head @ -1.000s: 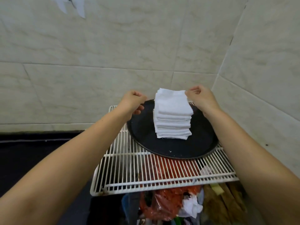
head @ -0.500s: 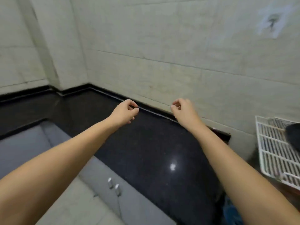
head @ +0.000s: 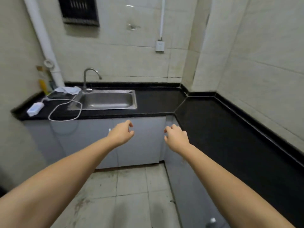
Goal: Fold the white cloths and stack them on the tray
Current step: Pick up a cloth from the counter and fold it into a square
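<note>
Both arms reach out in front of me over the floor, facing the grey cabinet doors. My left hand (head: pixel 122 133) holds nothing, its fingers loosely curled and apart. My right hand (head: pixel 176 136) is also empty with fingers spread and bent. A crumpled white cloth (head: pixel 69 90) lies on the black counter at the far left, beside the tap. The tray and its stack of folded cloths are out of view.
An L-shaped black counter (head: pixel 213 125) runs along the back and right walls. A steel sink (head: pixel 107 100) with a tap (head: pixel 89 76) is set in it. A white adapter (head: pixel 35 109) and looped cable (head: pixel 65 111) lie left. Tiled floor (head: pixel 128 195) is below.
My view has swung left, away from the wire rack, tray and cloth stack, to the sink corner. Both hands have left the stack and now hang empty with fingers more open.
</note>
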A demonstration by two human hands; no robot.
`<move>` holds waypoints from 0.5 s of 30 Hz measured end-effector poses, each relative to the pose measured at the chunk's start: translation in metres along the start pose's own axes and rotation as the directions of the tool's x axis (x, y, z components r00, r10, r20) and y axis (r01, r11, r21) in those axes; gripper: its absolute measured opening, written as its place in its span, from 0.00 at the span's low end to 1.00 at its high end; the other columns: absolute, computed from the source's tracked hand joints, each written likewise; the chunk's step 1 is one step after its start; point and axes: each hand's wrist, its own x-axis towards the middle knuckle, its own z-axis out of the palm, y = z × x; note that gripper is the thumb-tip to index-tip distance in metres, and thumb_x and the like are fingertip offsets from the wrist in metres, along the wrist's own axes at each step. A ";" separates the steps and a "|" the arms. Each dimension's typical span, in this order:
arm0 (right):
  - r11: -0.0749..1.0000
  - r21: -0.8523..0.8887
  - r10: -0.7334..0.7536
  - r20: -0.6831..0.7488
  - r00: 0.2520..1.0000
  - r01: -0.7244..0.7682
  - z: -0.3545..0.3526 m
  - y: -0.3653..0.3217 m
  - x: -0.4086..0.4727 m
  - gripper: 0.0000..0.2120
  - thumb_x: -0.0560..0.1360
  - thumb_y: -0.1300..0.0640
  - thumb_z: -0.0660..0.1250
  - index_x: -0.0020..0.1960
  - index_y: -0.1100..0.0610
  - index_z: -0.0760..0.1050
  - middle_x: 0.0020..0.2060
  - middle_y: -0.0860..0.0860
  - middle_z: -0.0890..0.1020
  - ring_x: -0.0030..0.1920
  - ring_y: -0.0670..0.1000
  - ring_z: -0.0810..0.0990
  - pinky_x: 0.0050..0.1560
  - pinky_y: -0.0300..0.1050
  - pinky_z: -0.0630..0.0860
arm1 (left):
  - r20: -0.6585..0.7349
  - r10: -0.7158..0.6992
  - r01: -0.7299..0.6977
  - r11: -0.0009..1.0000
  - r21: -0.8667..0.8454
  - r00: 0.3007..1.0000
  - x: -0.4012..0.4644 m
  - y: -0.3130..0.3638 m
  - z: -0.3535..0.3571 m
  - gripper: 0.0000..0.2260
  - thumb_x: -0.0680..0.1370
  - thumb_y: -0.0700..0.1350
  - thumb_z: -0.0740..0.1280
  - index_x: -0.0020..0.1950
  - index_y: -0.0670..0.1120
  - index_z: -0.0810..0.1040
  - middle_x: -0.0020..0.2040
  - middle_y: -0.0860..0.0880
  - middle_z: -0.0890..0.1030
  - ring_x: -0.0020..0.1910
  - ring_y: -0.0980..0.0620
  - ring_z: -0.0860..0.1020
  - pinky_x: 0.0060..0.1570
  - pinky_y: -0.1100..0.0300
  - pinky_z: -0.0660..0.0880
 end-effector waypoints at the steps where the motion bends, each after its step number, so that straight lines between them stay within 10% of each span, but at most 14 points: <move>1: 0.999 -0.003 -0.039 0.033 0.999 0.039 0.008 -0.014 0.022 0.16 0.80 0.54 0.57 0.66 0.56 0.69 0.63 0.56 0.71 0.64 0.59 0.69 0.62 0.54 0.67 | -0.009 -0.038 0.038 0.999 0.011 0.999 0.011 -0.019 -0.006 0.15 0.78 0.47 0.60 0.63 0.45 0.70 0.52 0.45 0.79 0.52 0.44 0.77 0.55 0.49 0.74; 15: 0.854 0.062 -0.506 0.333 0.796 0.517 0.093 -0.216 0.284 0.17 0.79 0.54 0.56 0.67 0.56 0.70 0.65 0.58 0.70 0.64 0.60 0.70 0.61 0.54 0.68 | -0.140 -0.509 0.507 0.860 -0.052 0.849 0.133 -0.233 -0.073 0.13 0.77 0.44 0.62 0.60 0.43 0.73 0.53 0.41 0.79 0.51 0.43 0.77 0.53 0.51 0.75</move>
